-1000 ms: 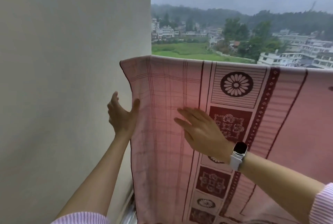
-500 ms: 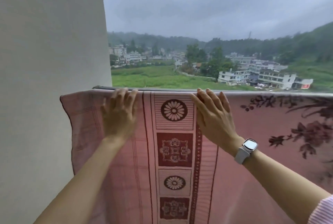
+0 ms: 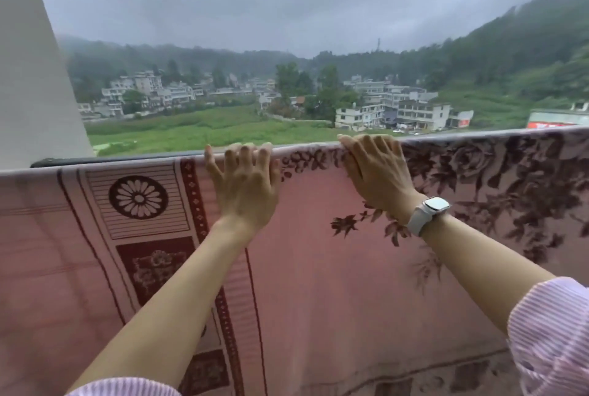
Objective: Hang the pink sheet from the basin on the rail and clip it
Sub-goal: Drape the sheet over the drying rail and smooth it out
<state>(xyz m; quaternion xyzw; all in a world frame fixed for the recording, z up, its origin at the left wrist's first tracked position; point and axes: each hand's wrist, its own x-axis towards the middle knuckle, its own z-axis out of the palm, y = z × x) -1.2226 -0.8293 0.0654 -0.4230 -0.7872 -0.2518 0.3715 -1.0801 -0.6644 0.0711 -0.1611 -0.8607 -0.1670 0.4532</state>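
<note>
The pink sheet (image 3: 318,268), patterned with dark red borders, medallions and flowers, hangs draped over the rail (image 3: 127,160) and fills the lower part of the view. A short bare stretch of dark rail shows at the left, near the wall. My left hand (image 3: 243,183) lies flat on the sheet with fingers spread, fingertips at the top fold. My right hand (image 3: 374,172), with a white watch on its wrist, presses flat on the sheet to the right, fingers over the top edge. No clip and no basin are in view.
A white wall (image 3: 35,76) rises at the left, where the rail ends. Beyond the rail is open air, with fields, houses and wooded hills far below.
Both hands have slid to the right along the top of the sheet, from the bordered end to the flowered part. The view has swung right, so the wall fills less of the frame.
</note>
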